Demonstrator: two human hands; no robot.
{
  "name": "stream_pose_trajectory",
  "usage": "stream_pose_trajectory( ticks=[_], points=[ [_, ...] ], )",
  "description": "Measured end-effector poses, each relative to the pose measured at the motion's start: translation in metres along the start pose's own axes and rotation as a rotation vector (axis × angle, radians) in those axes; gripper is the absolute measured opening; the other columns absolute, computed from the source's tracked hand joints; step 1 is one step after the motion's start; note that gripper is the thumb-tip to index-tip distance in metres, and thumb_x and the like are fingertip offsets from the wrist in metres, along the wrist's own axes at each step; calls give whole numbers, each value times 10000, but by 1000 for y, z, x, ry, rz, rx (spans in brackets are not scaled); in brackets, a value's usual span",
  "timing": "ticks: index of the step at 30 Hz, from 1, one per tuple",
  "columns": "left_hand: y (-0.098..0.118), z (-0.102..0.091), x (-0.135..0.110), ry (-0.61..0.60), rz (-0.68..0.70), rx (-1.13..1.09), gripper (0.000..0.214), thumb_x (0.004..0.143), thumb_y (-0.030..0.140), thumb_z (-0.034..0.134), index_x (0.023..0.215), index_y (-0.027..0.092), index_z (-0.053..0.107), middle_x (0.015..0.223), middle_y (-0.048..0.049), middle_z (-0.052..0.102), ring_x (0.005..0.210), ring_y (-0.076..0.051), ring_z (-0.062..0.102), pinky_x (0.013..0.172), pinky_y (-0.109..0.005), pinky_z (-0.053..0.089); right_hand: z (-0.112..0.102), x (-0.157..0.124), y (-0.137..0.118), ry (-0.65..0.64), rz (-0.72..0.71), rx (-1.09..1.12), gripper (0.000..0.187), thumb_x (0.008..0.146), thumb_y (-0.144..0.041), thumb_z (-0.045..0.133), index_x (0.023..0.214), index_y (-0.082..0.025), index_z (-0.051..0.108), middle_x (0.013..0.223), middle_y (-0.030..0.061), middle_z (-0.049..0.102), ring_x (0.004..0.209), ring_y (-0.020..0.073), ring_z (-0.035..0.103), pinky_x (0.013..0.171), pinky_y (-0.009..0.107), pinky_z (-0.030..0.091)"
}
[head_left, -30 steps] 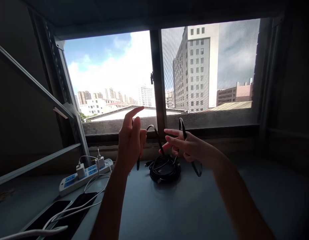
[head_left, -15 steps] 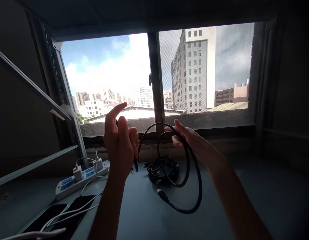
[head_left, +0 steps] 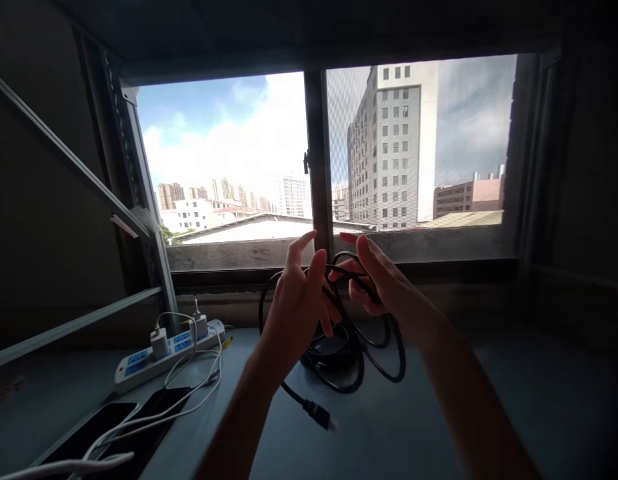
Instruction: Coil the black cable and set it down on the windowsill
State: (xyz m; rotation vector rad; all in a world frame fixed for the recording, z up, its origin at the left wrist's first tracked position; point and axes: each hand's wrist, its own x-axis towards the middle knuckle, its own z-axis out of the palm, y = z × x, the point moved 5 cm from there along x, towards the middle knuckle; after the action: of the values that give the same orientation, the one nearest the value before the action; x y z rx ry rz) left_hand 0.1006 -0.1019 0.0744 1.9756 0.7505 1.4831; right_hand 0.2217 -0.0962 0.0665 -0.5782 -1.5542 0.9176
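Observation:
A black HDMI cable (head_left: 399, 353) hangs in loose loops between my two hands above the table. My left hand (head_left: 297, 303) has its lower fingers curled on the cable, while its index finger and thumb stick out. Facing it, my right hand (head_left: 381, 280) has loops of the cable passing through its bent fingers; thumb and index finger point up and forward. One plug (head_left: 319, 415) of the cable dangles below my left hand, slightly blurred. Behind the hanging loops, a coiled black cable (head_left: 331, 357) lies on the table, partly hidden by my left hand.
On the left stands a white power strip (head_left: 171, 353) with two chargers plugged in. White cords run from it across two dark phones or tablets (head_left: 101, 427). Metal shelf posts (head_left: 151, 220) and a window frame (head_left: 319, 167) border the grey-blue table (head_left: 389, 433).
My left hand has moved right, close to my right hand, bringing cable with it. The cable now forms more loops between the hands, and a plug hangs below the left one.

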Motion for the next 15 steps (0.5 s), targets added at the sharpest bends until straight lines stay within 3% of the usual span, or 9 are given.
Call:
stream_pose_trajectory(
  ticks=[2,4,6,9,11,15],
  points=[
    [-6,4,-1,-49,-56,23,551,893,499,317,1362,219,239,405,49,526,300,-107,479,323,-166,329,2,-6,0,-87,-20,-80,584,864,-526,627,1310,-267,354,880,32,530,606,127,502,452,127,410],
    [-13,8,0,-121,-116,12,596,891,525,278,1382,198,193,396,44,516,310,-116,491,319,-167,320,4,-12,0,-186,-59,-229,696,769,-378,764,1321,-320,345,994,32,519,802,184,533,597,183,468],
    [-19,11,1,-198,-175,-8,645,880,557,248,1395,180,152,401,31,527,310,-125,500,313,-169,316,5,-17,-1,-218,-115,-386,705,750,-253,761,1318,-332,350,1094,41,486,902,218,517,664,227,474],
    [-21,12,3,-252,-190,7,671,867,579,256,1392,170,169,410,18,545,305,-134,500,309,-174,321,3,-19,-3,-176,-167,-476,526,832,-166,599,1290,-294,375,1058,43,511,807,195,544,590,217,464],
    [-17,7,5,-190,-152,55,654,863,571,292,1376,170,224,386,27,529,274,-124,462,298,-173,307,-2,-17,-4,-133,-178,-491,463,837,-112,534,1252,-277,413,979,23,543,688,159,545,523,193,439],
    [-4,-19,7,140,-64,204,644,815,552,449,1320,176,317,412,42,531,265,-100,421,314,-178,327,-17,-9,-8,56,-224,-547,479,767,-5,563,1165,-261,486,858,-25,573,562,123,513,457,169,389]
  ],
)
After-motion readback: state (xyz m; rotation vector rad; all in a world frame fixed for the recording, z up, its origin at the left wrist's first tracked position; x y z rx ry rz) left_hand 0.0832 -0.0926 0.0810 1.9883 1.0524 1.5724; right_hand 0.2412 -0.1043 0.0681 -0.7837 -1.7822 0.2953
